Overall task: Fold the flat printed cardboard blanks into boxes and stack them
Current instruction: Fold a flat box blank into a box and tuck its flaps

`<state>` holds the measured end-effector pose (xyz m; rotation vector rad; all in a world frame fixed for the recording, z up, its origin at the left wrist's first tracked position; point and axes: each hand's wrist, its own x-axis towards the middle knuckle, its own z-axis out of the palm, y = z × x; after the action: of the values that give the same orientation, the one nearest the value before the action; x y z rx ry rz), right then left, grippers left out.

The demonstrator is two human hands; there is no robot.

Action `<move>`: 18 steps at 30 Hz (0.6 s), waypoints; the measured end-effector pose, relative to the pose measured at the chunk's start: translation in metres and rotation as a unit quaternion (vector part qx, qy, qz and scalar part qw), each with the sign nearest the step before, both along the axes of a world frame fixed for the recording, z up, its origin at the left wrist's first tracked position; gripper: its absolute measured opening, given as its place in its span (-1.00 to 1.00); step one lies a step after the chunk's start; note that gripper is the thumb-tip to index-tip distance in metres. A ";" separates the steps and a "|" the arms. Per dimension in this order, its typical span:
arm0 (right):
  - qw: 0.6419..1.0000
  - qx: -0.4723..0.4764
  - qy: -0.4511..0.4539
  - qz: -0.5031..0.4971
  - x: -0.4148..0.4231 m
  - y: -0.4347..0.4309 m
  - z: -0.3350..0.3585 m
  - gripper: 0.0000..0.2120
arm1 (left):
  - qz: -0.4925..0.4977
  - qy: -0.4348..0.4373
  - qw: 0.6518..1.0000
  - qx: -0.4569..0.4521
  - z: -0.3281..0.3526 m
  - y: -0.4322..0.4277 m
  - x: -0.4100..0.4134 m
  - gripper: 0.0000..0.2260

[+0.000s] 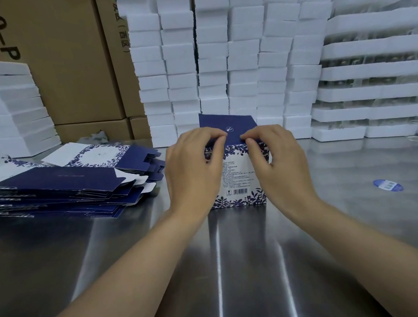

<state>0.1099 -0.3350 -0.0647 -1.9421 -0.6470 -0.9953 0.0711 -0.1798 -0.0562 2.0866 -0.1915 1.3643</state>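
Steel tabletop [241, 262], foam stacks [218, 55] behind, left hand [194, 175], right hand [280, 169], each grip pinching box [240, 178] flap

1 box [240, 178] — 2 hands [194, 175] [280, 166] — 1 sticker [388, 185]

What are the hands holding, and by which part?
One partly folded box. The left hand and right hand pinch its top front edge, at the base of the blue lid flap.
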 end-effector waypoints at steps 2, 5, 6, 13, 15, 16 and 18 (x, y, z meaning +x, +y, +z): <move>1.000 -0.014 -0.004 0.005 0.000 -0.001 -0.001 -0.85 | 0.004 0.000 0.999 0.040 -0.003 -0.003 -0.003 -0.92; 1.000 -0.013 -0.010 0.019 0.000 -0.002 -0.004 -0.87 | -0.018 0.005 0.999 0.028 -0.005 -0.003 -0.004 -0.92; 1.000 -0.008 -0.011 0.023 0.000 -0.002 -0.004 -0.87 | -0.026 0.007 0.999 0.019 -0.005 -0.003 -0.004 -0.92; 0.999 0.003 -0.017 0.031 0.000 -0.003 -0.003 -0.91 | -0.058 0.031 0.998 -0.022 -0.004 -0.006 -0.003 -0.95; 0.999 0.000 -0.012 0.030 0.001 -0.003 -0.002 -0.90 | -0.063 0.042 0.997 -0.029 -0.003 -0.005 -0.001 -0.96; 0.999 -0.003 -0.012 0.029 0.001 -0.003 -0.002 -0.90 | -0.066 0.046 0.996 -0.031 -0.002 -0.004 0.001 -0.97; 0.999 -0.015 -0.015 0.027 0.002 -0.002 -0.001 -0.91 | -0.070 0.054 0.996 -0.033 -0.001 -0.003 0.002 -0.97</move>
<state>0.1120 -0.3373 -0.0662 -1.9289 -0.7302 -0.9880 0.0732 -0.1829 -0.0574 2.0449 -0.2388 1.1574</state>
